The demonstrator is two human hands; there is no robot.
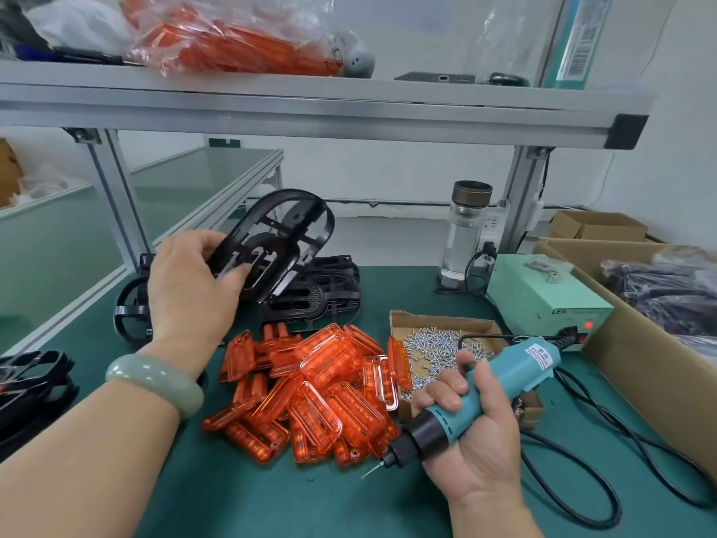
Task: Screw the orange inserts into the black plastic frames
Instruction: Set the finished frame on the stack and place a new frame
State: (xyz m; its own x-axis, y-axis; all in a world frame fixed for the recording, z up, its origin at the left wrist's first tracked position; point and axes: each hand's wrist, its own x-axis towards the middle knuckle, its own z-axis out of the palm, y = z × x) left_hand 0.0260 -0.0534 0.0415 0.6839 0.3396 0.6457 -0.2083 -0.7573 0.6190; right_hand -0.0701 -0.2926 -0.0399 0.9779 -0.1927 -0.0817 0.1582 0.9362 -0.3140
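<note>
Right hand [479,450] nearest, palm turned up, fingers and thumb wrapped tight round the teal electric screwdriver [492,390]; tool lies slanted across the palm, bit low and to the left of the grip, clear of the green mat [271,498]; black cord [582,452] loops off behind the grip. Left forearm reaches forward, pale green bangle [155,382] on the wrist. Pile of orange inserts [322,390] on the mat just left of the right-hand grip, below and in front of the left-hand one; none held, none in a frame. Cardboard tray [438,318] of loose screws [430,345] right behind the screwdriver grip. Left hand [190,289] raised, back to the camera, fingers curled over the near edge of a black plastic frame [240,231], thumb pressed underneath; frame held off the mat, tilted up and away from the grip. More black frames [322,293] stacked on the mat under the held one. Mint-green power box [543,293], red light on, beyond the right-hand grip; water bottle [467,231] behind that. Bag of orange parts [232,36] on the shelf high above the left-hand grip.
</note>
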